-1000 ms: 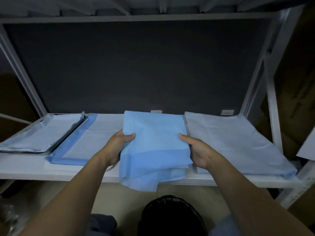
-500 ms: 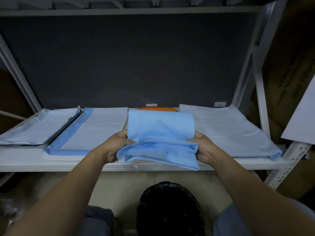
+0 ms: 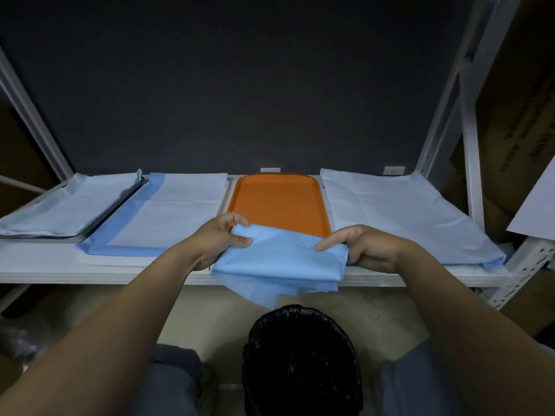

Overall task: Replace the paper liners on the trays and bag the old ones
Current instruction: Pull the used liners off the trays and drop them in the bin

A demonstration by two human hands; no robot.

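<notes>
A folded blue liner (image 3: 279,259) is held by both hands at the front edge of the shelf (image 3: 45,265). The left hand (image 3: 214,240) is closed on the liner's left end, thumb on top and fingers curled beneath. The right hand (image 3: 368,246) is pinched on the right end, thumb laid along the top fold, the other fingers tucked behind. The liner is bunched in loose layers, and its lower edges hang past the shelf front, above a black bag (image 3: 301,361) on the floor. What lies inside the bag cannot be told; its opening shows only black.

Just behind the liner, an orange tray (image 3: 277,199) is seen bare, with nothing in it; its near edge is covered by the held liner. At the far left, a metal tray (image 3: 75,234) is lined with pale paper (image 3: 69,202). Between the two trays, a white sheet with a blue border (image 3: 177,214) is laid flat. To the right of the orange tray, a pale sheet (image 3: 399,214) is spread over the shelf.
</notes>
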